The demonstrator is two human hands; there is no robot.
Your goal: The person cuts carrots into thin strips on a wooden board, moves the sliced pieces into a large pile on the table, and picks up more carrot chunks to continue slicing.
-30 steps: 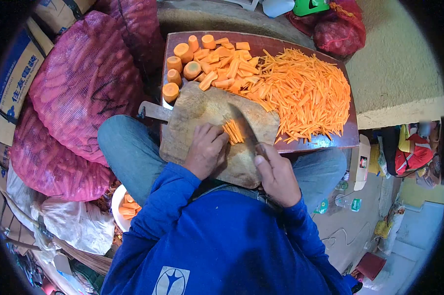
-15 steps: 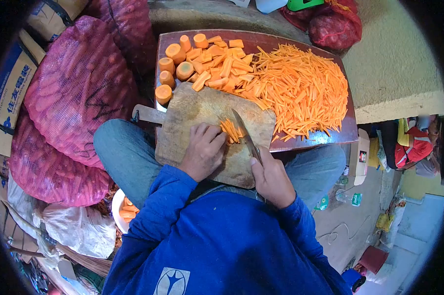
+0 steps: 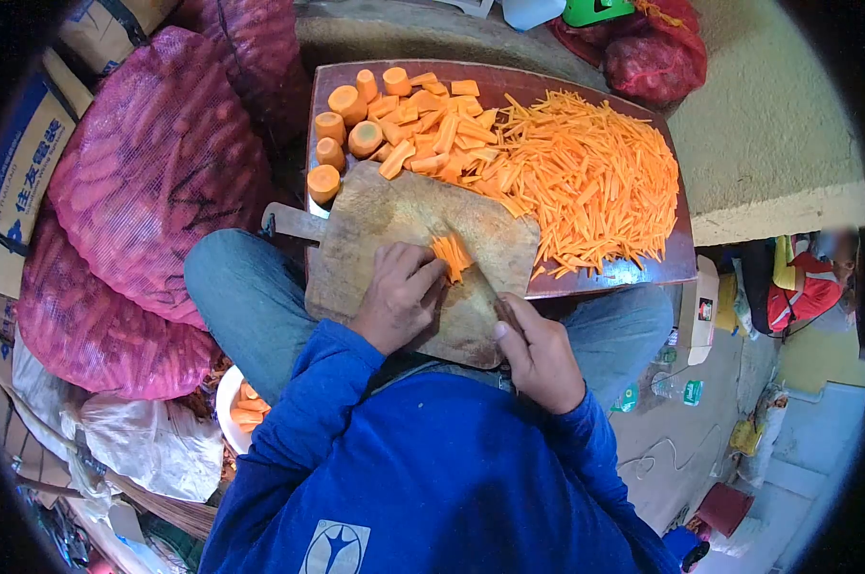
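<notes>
On the wooden cutting board (image 3: 375, 220) lies a small bunch of carrot strips (image 3: 451, 256). The curled fingers of my left hand (image 3: 399, 297) press on the bunch from the left side. My right hand (image 3: 544, 352) grips a knife (image 3: 486, 287) by its handle, the blade slanting up and left beside the strips; motion blurs it. Past the board, carrot slices (image 3: 447, 129) and short carrot chunks (image 3: 323, 182) lie on the brown tabletop (image 3: 509, 81). A big heap of carrot sticks (image 3: 595, 182) spreads over its right part.
Red mesh sacks of carrots (image 3: 155, 172) are stacked at the left, next to cardboard boxes (image 3: 21, 182). A white basin (image 3: 228, 407) with carrot pieces sits beside my left knee. Another red mesh bag (image 3: 653, 67) stands at the back. A plastic bottle (image 3: 676, 387) lies on the floor at right.
My right hand has shifted slightly right and down, and the knife blade has dropped lower beside the strips. My left hand stays almost where it was on the carrot.
</notes>
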